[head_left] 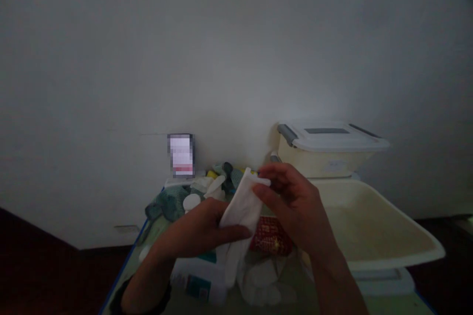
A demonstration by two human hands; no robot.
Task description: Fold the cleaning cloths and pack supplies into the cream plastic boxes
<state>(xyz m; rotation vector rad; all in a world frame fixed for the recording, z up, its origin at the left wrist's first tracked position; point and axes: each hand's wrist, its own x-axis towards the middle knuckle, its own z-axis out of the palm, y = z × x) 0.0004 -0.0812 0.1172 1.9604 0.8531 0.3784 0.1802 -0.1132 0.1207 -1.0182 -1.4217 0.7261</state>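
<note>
A folded white cloth (244, 206) is held up between my two hands, above the table. My left hand (201, 226) grips its lower part, with the thumb lying across the front. At the upper right edge, the thumb and fingers of my right hand (291, 202) pinch the cloth. Part of the left fingers is hidden behind it. Below the cloth lie a white package with teal labels (199, 283), a shiny red packet (271, 236) and a crumpled translucent plastic bag (262, 283).
A large cream basin (377, 226) stands at the right, in front of a lidded storage box (325, 150). At the back left a phone (182, 155) stands upright. Near it are grey-green fabric (168, 204) and a white round lid (192, 202). A wall (236, 59) rises behind.
</note>
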